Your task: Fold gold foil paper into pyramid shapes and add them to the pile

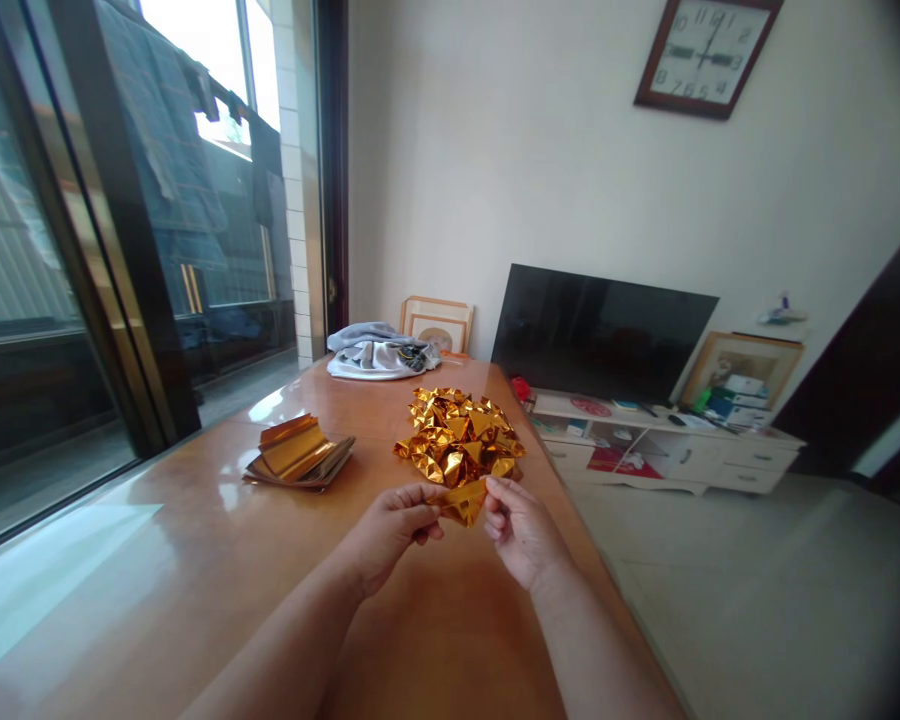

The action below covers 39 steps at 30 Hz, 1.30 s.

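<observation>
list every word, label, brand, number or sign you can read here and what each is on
"10", "11", "12", "1", "2", "3", "4", "5", "6", "7", "8": wall clock; the 9 position is not clear.
Boxes on the white cabinet: any print is too small and blurred to read.
Held gold sheet, gold pile: no writing that I can make out.

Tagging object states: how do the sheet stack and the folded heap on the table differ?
Shape: the sheet stack is layered and curls up on top; the folded heap is a jumble of small, angular pieces.
Size: the folded heap looks larger in the picture than the sheet stack.
Colour: the sheet stack shows duller brown edges below; the folded heap is gold throughout.
Shared: shiny gold surfaces, and both lie on the table.
</observation>
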### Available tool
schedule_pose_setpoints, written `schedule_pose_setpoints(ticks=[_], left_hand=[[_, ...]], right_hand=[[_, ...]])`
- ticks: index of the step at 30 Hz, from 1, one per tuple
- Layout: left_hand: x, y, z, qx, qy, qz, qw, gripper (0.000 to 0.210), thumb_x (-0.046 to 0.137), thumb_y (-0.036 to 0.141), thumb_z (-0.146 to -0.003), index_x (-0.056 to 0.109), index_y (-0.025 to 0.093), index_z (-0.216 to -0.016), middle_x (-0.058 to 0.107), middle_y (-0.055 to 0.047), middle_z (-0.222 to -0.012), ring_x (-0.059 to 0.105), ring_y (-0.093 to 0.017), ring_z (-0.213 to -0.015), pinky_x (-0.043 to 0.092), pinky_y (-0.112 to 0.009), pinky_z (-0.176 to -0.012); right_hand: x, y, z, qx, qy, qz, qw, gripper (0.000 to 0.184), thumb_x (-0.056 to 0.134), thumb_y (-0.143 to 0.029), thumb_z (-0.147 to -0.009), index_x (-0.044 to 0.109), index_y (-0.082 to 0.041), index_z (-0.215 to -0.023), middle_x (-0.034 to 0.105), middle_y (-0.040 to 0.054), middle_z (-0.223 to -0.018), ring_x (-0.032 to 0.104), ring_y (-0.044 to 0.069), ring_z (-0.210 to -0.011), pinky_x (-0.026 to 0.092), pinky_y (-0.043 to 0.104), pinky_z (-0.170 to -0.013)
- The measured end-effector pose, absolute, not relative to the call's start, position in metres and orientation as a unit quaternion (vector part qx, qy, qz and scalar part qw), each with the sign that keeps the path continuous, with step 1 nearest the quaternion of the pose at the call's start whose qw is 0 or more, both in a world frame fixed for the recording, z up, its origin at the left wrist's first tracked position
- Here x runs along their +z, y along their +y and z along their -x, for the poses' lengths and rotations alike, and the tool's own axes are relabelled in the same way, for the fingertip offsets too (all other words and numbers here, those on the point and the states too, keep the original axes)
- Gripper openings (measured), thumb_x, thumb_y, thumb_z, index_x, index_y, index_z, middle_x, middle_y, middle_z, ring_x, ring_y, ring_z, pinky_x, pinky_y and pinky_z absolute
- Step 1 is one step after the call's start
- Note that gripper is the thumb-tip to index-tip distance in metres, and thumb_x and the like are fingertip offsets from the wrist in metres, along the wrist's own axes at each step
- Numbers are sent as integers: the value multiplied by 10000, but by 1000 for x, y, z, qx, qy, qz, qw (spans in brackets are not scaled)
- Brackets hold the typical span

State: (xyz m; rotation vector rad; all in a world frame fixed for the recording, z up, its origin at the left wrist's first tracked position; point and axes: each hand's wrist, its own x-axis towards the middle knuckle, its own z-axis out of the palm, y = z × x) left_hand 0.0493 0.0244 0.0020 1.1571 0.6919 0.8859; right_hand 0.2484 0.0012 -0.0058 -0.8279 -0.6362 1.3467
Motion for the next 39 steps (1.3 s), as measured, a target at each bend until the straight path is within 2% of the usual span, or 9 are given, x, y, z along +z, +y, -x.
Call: schedule_pose_setpoints(ticks=[6, 11, 15, 20, 33, 39], left_hand=[[5, 24, -50, 413, 322, -509, 683, 301, 718, 213, -746, 751, 139, -1036, 747, -87, -913, 569, -109, -652, 365, -233, -608], [1, 27, -49, 423, 322, -476, 700, 282, 714, 199, -754, 748, 152, -1030, 757, -78, -871, 624, -120, -698, 395, -218, -624], [0, 27, -50, 433, 311, -445, 720, 241, 745, 197, -755, 743, 148, -992, 764, -87, -901, 676, -149, -834, 478, -251, -777], [1, 26, -50, 432, 305, -448, 720, 234, 748, 209, -780, 732, 146, -1005, 764, -105, -999, 685, -168, -934, 482, -291, -899], [0, 27, -53, 463, 353, -479, 657, 299, 761, 406, -772, 697, 151, -916, 760, -95, -926, 690, -220, -912, 482, -343, -859], [4, 22, -55, 478, 364, -518, 608, 259, 703, 393, -804, 682, 152, -894, 741, -77, -883, 670, -220, -893, 476, -325, -812]], right_hand=[[-5, 2, -248, 588, -289, 392, 646, 330, 878, -362, -652, 631, -198, -797, 586, -36, -619, 383, 62, -462, 239, 220, -429], [-1, 0, -244, 565, -309, 428, 634, 344, 849, -402, -665, 636, -203, -849, 690, 28, -691, 516, 120, -504, 344, 256, -462], [0, -1, -242, 573, -306, 422, 632, 337, 837, -413, -688, 639, -192, -849, 707, 43, -711, 560, 134, -544, 387, 256, -491], [-2, -2, -241, 590, -306, 401, 630, 364, 872, -406, -667, 646, -183, -845, 700, 32, -728, 552, 112, -569, 394, 233, -521], [-2, -6, -237, 574, -347, 429, 605, 354, 867, -401, -666, 677, -181, -868, 691, 14, -732, 530, 96, -590, 380, 226, -574], [-3, -6, -235, 555, -366, 445, 600, 315, 838, -351, -669, 682, -184, -887, 690, 11, -732, 546, 105, -604, 392, 232, -584]])
